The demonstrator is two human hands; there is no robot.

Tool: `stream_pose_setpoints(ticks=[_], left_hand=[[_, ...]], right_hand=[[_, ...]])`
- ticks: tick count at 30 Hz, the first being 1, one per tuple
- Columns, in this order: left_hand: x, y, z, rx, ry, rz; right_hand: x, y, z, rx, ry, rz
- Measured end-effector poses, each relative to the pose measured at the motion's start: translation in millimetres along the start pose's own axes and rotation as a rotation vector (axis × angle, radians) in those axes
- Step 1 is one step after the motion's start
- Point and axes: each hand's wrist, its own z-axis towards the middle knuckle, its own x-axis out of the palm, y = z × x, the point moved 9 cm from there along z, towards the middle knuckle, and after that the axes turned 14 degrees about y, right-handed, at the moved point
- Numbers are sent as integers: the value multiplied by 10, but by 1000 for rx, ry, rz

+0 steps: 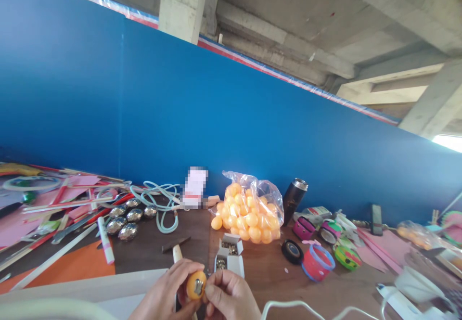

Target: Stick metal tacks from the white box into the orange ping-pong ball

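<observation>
Between left hand (169,293) and right hand (231,297), orange ball (196,284), fingertips touching it

We see an orange ball (196,285) with a silver patch, orange balls in a clear bag (249,211), and a blue wall (216,132). We note a black tape roll (292,251), a white box (229,256) and pink paper (16,224) on the brown table (267,272).

Both hands cut off by bottom edge: left hand (164,293) and right hand (231,297) show fingers only. Orange ball (196,285) partly covered by fingertips. Small box (228,255) contents too small to identify. White card (195,187) at center blurred.
</observation>
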Motion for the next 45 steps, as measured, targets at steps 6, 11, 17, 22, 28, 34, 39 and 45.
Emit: stream_pose_setpoints(ticks=[6,11,17,22,28,34,39,45], left_hand=[[11,-14,12,-3,24,13],[21,-3,11,2,29,28],[4,-15,-10,18,2,71],[-13,-6,-5,31,-22,94],[-6,12,-11,54,-48,109],[3,31,-31,64,-51,100],[17,38,-42,76,-59,96],[-4,8,-27,53,-57,31]], right_hand=[[-6,-2,0,5,-5,-15],[-9,-11,-6,15,-10,-22],[1,38,-21,-2,-38,-40],[4,65,-37,-1,-63,-88],[20,86,-36,-21,-58,-88],[41,137,-43,-38,-74,-110],[51,137,-53,-22,-65,-100],[40,105,-41,-39,-46,-68]])
